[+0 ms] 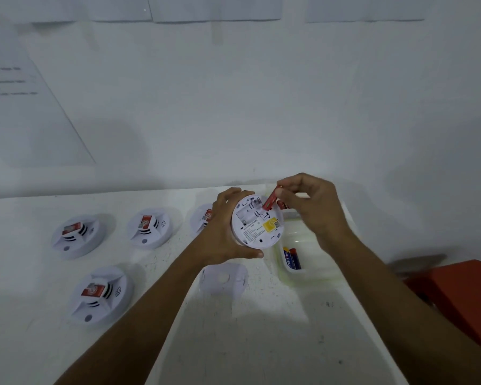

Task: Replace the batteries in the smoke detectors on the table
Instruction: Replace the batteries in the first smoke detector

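While my left grip (228, 232) clasps the upturned smoke detector (254, 227) above the desk (25, 273), my right grip (311, 207) pinches the red battery (270, 202); its long axis slants down-left toward the open bay.

The left hand (225, 232) holds a round white smoke detector (257, 226), back side up, above the white table (261, 343). The right hand (314, 207) pinches a red battery (270, 202), its low end at the open slot. Just beside, a clear tub (295, 276) holds two batteries (292, 258). Four other smoke detectors (149, 227) sit to the left. A white cover (224, 279) lies below the hands.
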The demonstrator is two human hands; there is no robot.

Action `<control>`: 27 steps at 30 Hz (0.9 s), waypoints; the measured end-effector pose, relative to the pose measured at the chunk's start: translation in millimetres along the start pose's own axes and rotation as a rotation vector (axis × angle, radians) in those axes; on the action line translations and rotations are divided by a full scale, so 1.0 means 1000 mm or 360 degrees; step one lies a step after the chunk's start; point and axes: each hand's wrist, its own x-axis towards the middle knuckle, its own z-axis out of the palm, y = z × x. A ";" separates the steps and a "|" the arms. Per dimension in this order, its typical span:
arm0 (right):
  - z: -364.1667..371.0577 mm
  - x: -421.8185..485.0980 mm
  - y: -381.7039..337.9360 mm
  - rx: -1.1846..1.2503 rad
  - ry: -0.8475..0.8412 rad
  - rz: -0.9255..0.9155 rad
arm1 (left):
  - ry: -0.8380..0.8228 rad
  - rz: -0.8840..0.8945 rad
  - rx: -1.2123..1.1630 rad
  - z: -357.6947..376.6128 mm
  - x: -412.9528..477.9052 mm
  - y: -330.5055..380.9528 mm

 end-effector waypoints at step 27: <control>0.027 -0.047 0.031 -0.0770 -0.0016 -0.0875 | -0.0046 0.0030 -0.0083 -0.017 -0.019 0.014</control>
